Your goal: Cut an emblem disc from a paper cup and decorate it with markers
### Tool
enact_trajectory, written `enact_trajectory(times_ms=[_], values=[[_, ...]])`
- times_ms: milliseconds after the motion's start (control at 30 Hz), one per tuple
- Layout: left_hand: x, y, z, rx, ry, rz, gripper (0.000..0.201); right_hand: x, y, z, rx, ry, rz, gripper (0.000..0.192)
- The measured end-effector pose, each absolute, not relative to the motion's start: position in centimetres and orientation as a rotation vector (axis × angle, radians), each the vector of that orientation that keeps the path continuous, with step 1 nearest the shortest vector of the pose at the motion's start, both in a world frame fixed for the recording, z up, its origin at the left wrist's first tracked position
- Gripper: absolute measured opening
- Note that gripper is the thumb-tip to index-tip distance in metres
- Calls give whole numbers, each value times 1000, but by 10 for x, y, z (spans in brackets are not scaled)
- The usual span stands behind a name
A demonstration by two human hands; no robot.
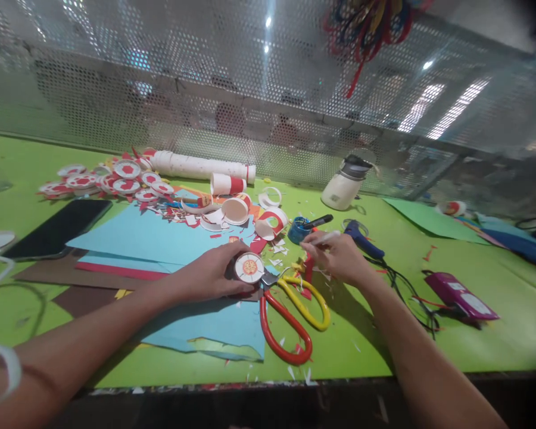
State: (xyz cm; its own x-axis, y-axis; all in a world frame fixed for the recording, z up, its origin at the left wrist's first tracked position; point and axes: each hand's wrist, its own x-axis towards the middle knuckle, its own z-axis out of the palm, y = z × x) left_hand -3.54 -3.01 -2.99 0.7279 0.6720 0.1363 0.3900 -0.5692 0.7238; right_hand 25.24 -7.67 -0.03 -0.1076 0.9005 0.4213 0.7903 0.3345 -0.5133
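Note:
My left hand (217, 268) is closed around a small round paper-cup piece (249, 268), its white face with a red emblem and short dark marks at the rim turned up. Just right of it lies a large pair of scissors (290, 328) with one red and one yellow handle; the blades are partly hidden by the hand. In the fingers of my right hand (337, 256) is a slim white pen-like stick (324, 237), held above the table. Close to those fingers stands a small blue round container (298, 230) with a black marker (318, 221) resting across it.
Cut cups (236, 211), paper scraps and blue sheets (129, 238) cover the middle. Red-and-white cut pieces (127, 170) are piled back left by a long cup stack (201, 165). A phone (60, 229), bottle (346, 185), glue gun (361, 238) and purple box (460, 295) lie around.

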Motion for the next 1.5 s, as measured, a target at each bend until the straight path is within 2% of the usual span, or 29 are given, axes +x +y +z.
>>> enact_trajectory(times_ms=[167, 333, 467, 600, 933, 1233, 1500], values=[[-36, -31, -29, 2203, 774, 492, 45, 261, -75, 5, -1536, -1479, 101, 45], [-36, -29, -31, 2265, 736, 506, 41, 277, -61, 1, -1612, -1197, 287, 56], [-36, -27, -30, 2341, 674, 519, 38, 287, -53, -5, -1743, -1108, 472, 46], [-36, -27, -28, 2397, 674, 492, 39, 293, -50, -8, -1808, -1029, 521, 34], [-36, -25, -32, 2438, 673, 519, 46, 289, -48, -3, -1477, -892, 473, 53], [-36, -26, -31, 2478, 679, 500, 46, 273, -50, -8, -1310, -966, 594, 50], [-35, -29, -30, 2478, 699, 493, 44, 279, -50, -1, -1205, -790, 390, 50]])
